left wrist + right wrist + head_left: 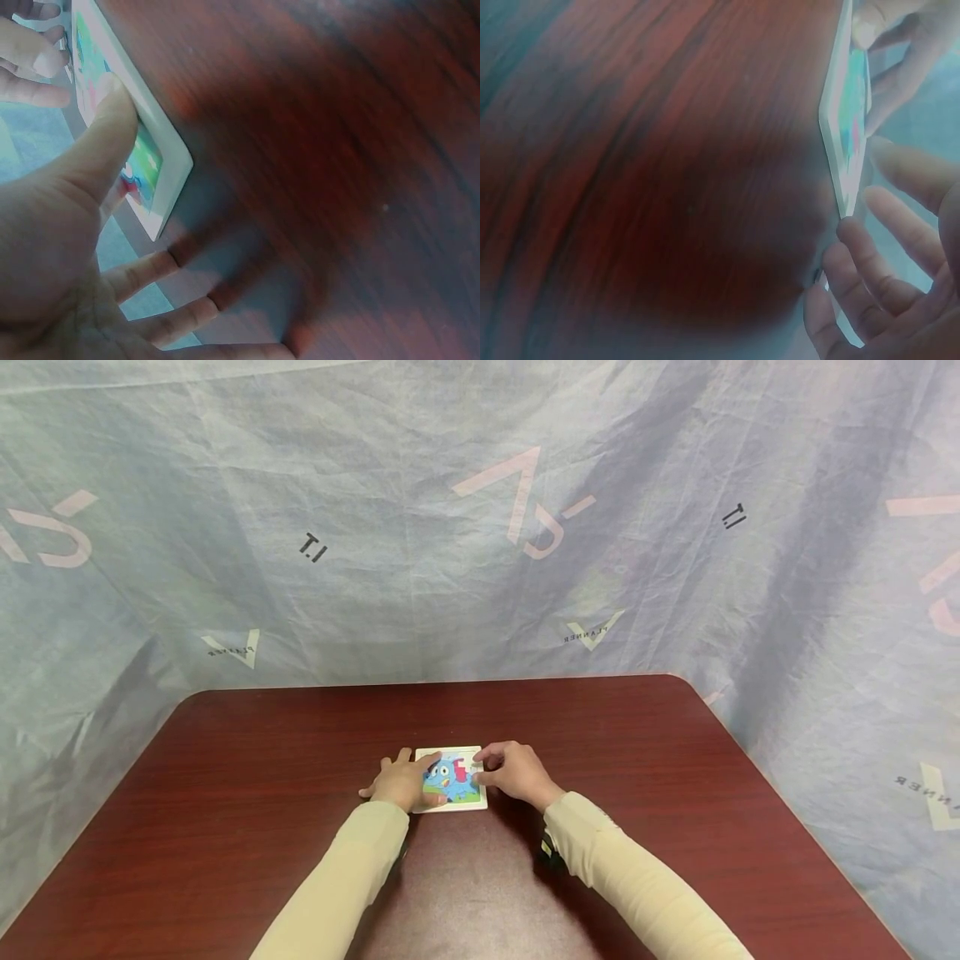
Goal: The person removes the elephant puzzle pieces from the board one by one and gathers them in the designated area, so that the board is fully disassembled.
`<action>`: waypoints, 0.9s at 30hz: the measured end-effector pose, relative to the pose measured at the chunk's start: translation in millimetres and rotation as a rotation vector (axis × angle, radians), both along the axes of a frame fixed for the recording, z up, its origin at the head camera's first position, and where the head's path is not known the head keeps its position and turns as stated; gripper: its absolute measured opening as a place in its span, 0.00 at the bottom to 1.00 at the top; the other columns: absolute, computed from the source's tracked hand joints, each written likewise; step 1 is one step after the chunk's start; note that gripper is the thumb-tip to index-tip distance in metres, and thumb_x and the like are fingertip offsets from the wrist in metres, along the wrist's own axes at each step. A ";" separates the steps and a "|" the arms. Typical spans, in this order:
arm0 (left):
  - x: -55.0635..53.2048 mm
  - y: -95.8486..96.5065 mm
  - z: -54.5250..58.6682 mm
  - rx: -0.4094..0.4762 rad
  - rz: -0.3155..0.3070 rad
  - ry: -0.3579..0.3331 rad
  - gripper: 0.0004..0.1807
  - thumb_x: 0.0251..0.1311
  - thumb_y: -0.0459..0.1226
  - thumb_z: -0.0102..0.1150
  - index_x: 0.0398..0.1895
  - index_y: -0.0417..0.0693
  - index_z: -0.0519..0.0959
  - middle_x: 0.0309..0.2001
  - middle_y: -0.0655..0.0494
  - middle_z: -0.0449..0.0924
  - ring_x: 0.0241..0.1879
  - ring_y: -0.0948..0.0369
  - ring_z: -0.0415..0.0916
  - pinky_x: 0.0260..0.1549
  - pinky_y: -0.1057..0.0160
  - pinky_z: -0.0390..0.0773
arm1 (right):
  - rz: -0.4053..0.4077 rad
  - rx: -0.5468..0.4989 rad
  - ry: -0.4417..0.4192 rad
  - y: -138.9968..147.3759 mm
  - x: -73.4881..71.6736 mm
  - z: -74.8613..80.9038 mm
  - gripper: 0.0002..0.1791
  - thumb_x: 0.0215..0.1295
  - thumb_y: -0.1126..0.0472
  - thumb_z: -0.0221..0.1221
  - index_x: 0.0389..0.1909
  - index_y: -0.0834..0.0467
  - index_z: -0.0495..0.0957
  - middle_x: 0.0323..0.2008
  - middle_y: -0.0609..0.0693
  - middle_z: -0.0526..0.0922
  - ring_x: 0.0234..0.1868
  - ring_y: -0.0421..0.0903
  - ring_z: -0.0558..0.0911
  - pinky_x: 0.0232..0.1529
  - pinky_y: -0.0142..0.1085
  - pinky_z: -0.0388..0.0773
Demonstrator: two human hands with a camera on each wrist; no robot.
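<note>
A small square jigsaw puzzle point(459, 792) in a pale frame lies on the table, picturing a blue cartoon animal with red on it. A whitish patch shows in its right part. My left hand point(401, 783) spreads over the left side, thumb resting on the picture and other fingers reaching down to the tabletop in the left wrist view. At the right edge is my right hand point(517, 771), its thumb and forefinger apart over the pale patch. In the right wrist view, its fingertips point(875, 152) come right to the frame's edge, with no piece visible between them.
The dark red wooden table point(300, 727) has rounded far corners. A grey-white printed cloth point(405, 568) hangs behind it and along both sides. Both forearms, in cream sleeves point(337, 877), reach over the near part of the table.
</note>
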State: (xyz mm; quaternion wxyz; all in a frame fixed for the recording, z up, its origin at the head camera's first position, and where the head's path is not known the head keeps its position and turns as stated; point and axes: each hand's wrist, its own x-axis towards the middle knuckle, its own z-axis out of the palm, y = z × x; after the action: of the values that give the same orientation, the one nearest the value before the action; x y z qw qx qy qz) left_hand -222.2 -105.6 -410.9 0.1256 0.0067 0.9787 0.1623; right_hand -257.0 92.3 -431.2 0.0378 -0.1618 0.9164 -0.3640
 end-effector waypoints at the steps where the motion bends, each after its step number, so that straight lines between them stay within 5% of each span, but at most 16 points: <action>1: 0.0 0.0 0.1 0.000 0.002 -0.002 0.40 0.60 0.47 0.72 0.76 0.57 0.67 0.71 0.37 0.61 0.66 0.34 0.60 0.49 0.20 0.67 | 0.001 0.010 0.004 -1.1 0.1 -0.2 0.11 0.58 0.62 0.74 0.42 0.57 0.88 0.30 0.47 0.82 0.31 0.42 0.77 0.36 0.38 0.77; 14: 0.1 0.8 0.3 -0.001 -0.002 -0.010 0.40 0.62 0.47 0.71 0.76 0.57 0.67 0.72 0.38 0.59 0.67 0.34 0.59 0.50 0.20 0.67 | 0.002 0.123 -0.003 -9.0 -0.1 0.4 0.11 0.59 0.61 0.73 0.43 0.55 0.89 0.25 0.45 0.75 0.24 0.41 0.68 0.23 0.33 0.63; 27: 3.2 0.3 4.7 0.005 0.004 -0.007 0.40 0.61 0.46 0.72 0.76 0.56 0.67 0.72 0.38 0.60 0.67 0.35 0.59 0.50 0.20 0.66 | -0.001 0.118 0.001 -11.4 -1.9 0.8 0.09 0.57 0.64 0.74 0.38 0.56 0.87 0.29 0.46 0.78 0.29 0.43 0.73 0.28 0.36 0.71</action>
State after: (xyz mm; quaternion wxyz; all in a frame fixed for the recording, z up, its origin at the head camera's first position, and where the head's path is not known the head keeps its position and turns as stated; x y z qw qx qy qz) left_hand -219.0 -105.3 -406.2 0.1287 0.0045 0.9779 0.1650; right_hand -258.8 80.8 -430.3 0.0467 -0.1590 0.9365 -0.3091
